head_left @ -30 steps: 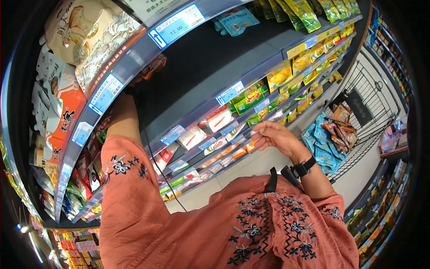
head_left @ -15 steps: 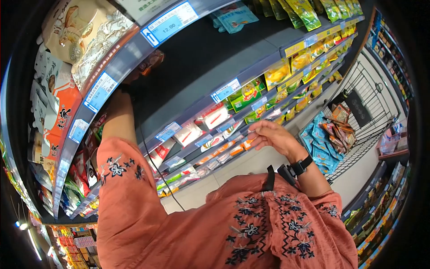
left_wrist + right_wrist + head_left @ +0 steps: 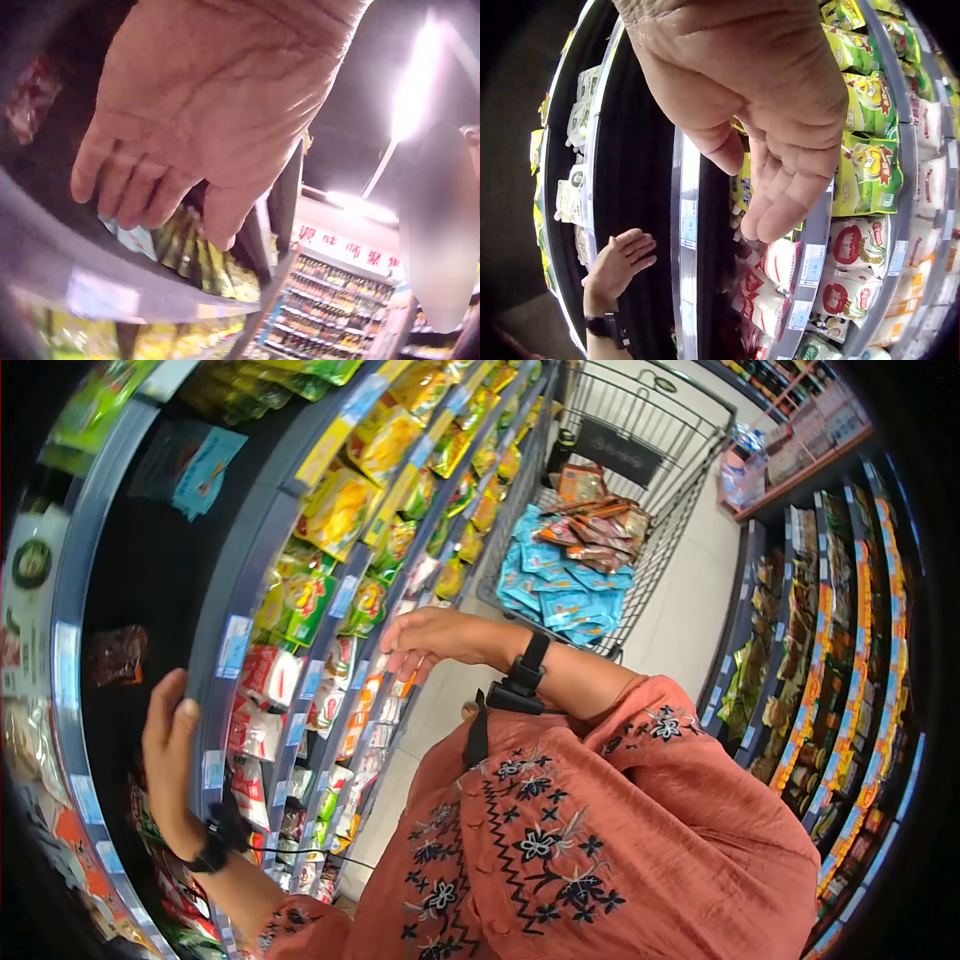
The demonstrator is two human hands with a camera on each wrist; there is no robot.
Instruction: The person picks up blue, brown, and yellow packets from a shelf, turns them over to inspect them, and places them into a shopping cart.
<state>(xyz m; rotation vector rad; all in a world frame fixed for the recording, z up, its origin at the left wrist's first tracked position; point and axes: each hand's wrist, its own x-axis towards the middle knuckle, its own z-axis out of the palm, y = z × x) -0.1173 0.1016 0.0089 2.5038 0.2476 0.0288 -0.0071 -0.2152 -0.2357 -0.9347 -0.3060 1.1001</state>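
Note:
My left hand (image 3: 170, 745) is at the front edge of the dark shelf (image 3: 225, 570), fingers extended and nothing in its grasp. In the left wrist view its palm faces the camera with the fingers straight. A dark reddish-brown packet (image 3: 117, 656) lies on the shelf just beyond these fingertips. My right hand (image 3: 430, 640) hovers in front of the lower shelves, fingers loosely bent and holding nothing. Behind it in the right wrist view are green and yellow pouches (image 3: 870, 176) and white-and-red packets (image 3: 847, 289). A light blue packet (image 3: 208, 472) lies farther along the dark shelf.
A wire shopping cart (image 3: 665, 490) stands ahead with blue packets (image 3: 565, 585) and brown packets (image 3: 600, 525) piled in it. Stocked shelves (image 3: 810, 690) line the aisle's right side. A thin black cable (image 3: 300, 852) runs from the left wrist.
My left hand has come back out of the shelf beside the reddish-brown packet, without taking it. The head view has swung right toward the cart. My right hand stays empty.

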